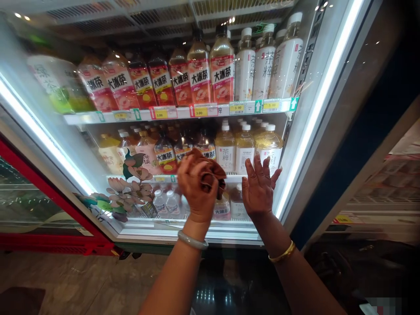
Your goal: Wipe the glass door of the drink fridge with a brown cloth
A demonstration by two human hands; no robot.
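Note:
My left hand (197,188) is closed around a crumpled brown cloth (216,168), with a grey bangle on that wrist. To its right, my right hand (259,186) is raised with the fingers spread and nothing in it; a gold bracelet circles its wrist. Both hands are in front of the glass door (197,131) of a lit drinks fridge. Whether either one touches the glass I cannot tell. Behind the glass, tea bottles with orange labels (198,76) and white-labelled bottles (245,70) stand on the shelves.
A flower decal (131,192) shows at the lower left of the door. Yellow price tags line the upper shelf edge (183,113). A red-framed cabinet (49,238) adjoins on the left, and a dark frame (348,144) borders the right. Below is a brown floor (98,284).

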